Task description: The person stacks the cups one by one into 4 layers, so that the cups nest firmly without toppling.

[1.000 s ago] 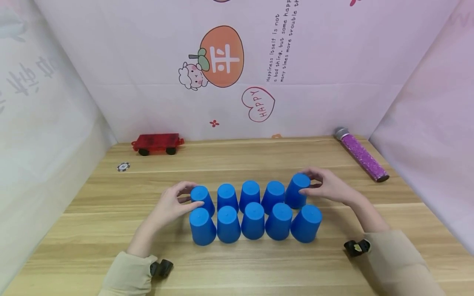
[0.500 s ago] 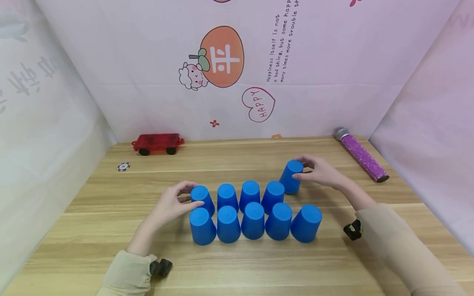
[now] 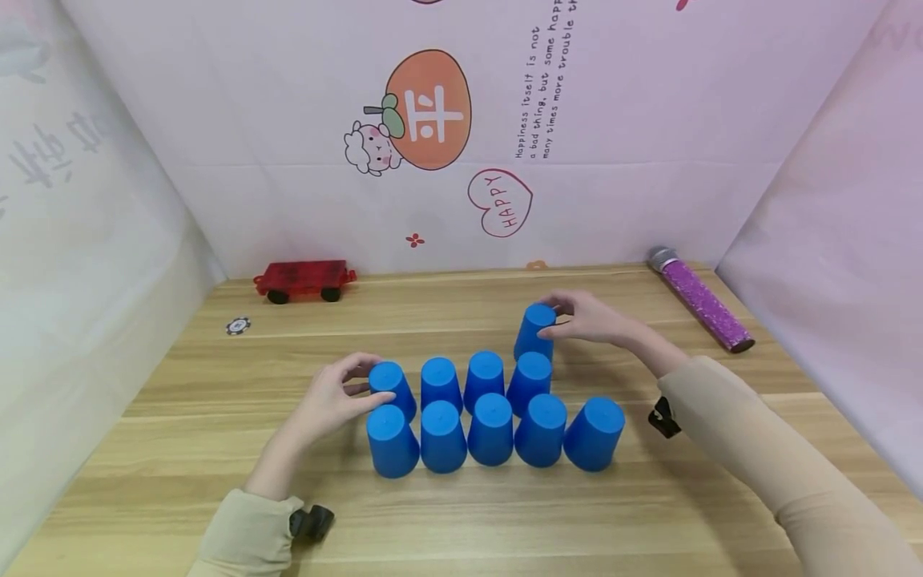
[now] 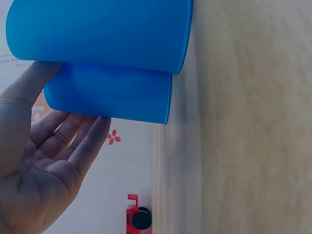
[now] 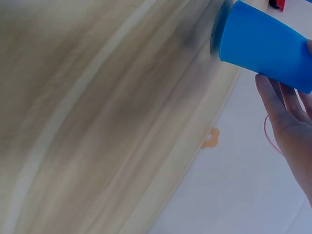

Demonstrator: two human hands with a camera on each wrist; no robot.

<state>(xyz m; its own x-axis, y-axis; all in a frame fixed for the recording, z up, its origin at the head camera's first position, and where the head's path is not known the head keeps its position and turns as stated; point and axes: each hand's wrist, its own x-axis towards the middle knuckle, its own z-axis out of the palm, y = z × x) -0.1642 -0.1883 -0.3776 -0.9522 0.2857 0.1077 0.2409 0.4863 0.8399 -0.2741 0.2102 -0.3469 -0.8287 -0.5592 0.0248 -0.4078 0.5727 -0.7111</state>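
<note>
Blue cups stand upside down in two rows on the wooden table. My right hand (image 3: pixel 587 318) grips one blue cup (image 3: pixel 534 332) behind the back row, its thumb on the near side; in the right wrist view that cup (image 5: pixel 265 46) is tilted, with fingers along its side. At the back row's left end, my left hand (image 3: pixel 339 398) holds the end cup (image 3: pixel 388 382) between thumb and fingers. The left wrist view shows this held cup (image 4: pixel 109 92) partly behind a front-row cup (image 4: pixel 97 34). The front row runs from a left cup (image 3: pixel 392 442) to a right cup (image 3: pixel 594 435).
A red toy wagon (image 3: pixel 303 278) stands at the back left, with a poker chip (image 3: pixel 238 325) in front of it. At the back right lies a purple glittery microphone (image 3: pixel 703 304). White printed sheets (image 3: pixel 288 160) wall the table (image 3: pixel 461 521) at the back and sides.
My right hand has carried its cup from the back row's right end backward and to the left, behind the row. The left hand keeps its place on the left end cup.
</note>
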